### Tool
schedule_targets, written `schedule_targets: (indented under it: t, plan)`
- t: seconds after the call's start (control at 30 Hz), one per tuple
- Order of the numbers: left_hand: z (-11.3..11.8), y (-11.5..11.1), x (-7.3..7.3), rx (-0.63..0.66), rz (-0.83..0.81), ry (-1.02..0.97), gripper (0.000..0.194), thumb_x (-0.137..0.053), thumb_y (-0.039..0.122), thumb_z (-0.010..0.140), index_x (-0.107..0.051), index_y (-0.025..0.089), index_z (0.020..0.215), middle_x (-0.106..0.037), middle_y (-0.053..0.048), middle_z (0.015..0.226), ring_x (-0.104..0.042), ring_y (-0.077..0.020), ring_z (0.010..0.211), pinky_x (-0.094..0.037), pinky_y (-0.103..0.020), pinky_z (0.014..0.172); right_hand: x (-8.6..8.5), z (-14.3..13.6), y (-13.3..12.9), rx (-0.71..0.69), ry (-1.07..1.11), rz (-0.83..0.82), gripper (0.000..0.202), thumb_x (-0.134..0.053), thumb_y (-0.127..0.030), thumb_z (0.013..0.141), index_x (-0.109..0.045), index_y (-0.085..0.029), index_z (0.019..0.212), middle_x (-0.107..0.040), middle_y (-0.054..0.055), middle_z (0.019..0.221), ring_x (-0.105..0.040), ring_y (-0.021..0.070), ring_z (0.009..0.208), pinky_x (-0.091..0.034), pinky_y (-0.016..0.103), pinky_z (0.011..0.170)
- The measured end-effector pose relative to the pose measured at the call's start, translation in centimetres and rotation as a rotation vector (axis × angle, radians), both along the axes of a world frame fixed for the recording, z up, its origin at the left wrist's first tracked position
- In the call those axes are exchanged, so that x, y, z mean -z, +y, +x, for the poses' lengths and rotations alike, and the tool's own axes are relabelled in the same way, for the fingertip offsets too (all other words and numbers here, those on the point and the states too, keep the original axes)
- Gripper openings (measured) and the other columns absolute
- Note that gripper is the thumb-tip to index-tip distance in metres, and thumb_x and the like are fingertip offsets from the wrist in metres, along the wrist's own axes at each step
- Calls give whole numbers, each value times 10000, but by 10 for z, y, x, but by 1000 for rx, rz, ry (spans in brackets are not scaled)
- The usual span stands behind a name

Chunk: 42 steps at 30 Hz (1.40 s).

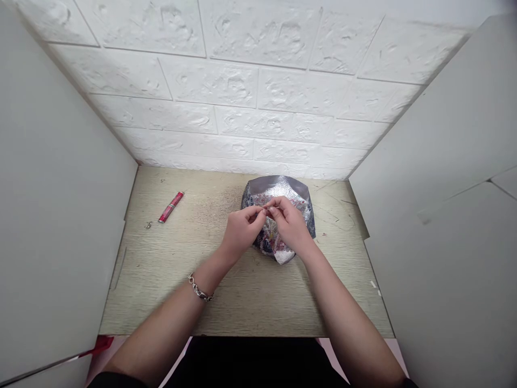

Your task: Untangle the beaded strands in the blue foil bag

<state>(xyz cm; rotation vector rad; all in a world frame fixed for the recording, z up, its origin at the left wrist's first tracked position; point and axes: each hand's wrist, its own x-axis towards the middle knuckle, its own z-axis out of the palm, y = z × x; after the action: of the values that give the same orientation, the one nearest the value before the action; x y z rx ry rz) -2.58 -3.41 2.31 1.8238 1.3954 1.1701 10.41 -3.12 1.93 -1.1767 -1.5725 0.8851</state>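
Both hands meet over an opened silver-lined bag (pixel 278 186) on the table. Small red, pink and clear bead-like pieces (pixel 278 245) fill the bag. My left hand (pixel 242 229), with a chain bracelet (pixel 200 289) on its wrist, is closed in a pinch. My right hand (pixel 288 223) pinches too, its fingertips touching or almost touching the left ones. Whatever lies between the fingertips is too small to make out. The hands cover part of the bag's contents.
A red tube-like item (pixel 171 207) lies on the left of the wooden table (pixel 262 307), with a small metal piece (pixel 148 224) near it. Thin threads (pixel 337 207) lie right of the bag. A white brick-pattern wall (pixel 234 86) and grey side panels (pixel 436 178) surround the table.
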Motion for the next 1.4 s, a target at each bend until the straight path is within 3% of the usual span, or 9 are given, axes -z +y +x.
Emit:
schedule_targets:
  t: [0.4,0.6,0.83,1.0,1.13,1.4]
  plan:
    - [-1,0,2,14,19,38,287,-467,329,772,-661,146,668,-437,40,469,-368,-71,471,-292,-204,481,-6,-1,-4,18,-125,37,110,-393,-221,808,-501,-212,830,-580,6,764,-531,148,707,-411,292,671]
    - [-1,1,4,66,16,14,319,-441,349,805,-691,156,762,-621,-2,603,-511,-108,566,-352,-219,547,-6,0,-4,19,-170,91,126,-385,-205,804,-508,-213,826,-575,14,774,-522,153,711,-405,288,662]
    - [-1,1,0,67,-68,-44,325,-454,358,797,-666,144,675,-620,-2,607,-514,-116,577,-323,-219,521,-6,-1,-5,23,-228,127,143,-378,-204,822,-514,-200,864,-582,28,786,-534,156,718,-400,281,657]
    - [-2,2,-3,92,-137,-126,329,-474,375,784,-626,134,618,-550,9,555,-459,-101,548,-299,-214,501,-5,-1,-5,31,-232,168,146,-376,-214,831,-513,-205,879,-592,35,827,-541,161,757,-404,289,677]
    - [-2,4,-3,136,-205,-226,377,-484,442,765,-585,137,568,-408,35,458,-352,-78,472,-258,-213,458,-5,-2,-5,16,-217,160,134,-389,-231,831,-520,-213,853,-591,26,797,-547,161,748,-409,295,681]
    - [-4,7,1,188,-345,-404,381,-522,499,718,-628,137,673,-243,73,410,-220,-53,390,-173,-220,406,-3,0,-4,8,21,59,109,-409,-264,830,-506,-224,859,-590,11,776,-565,148,722,-440,304,676]
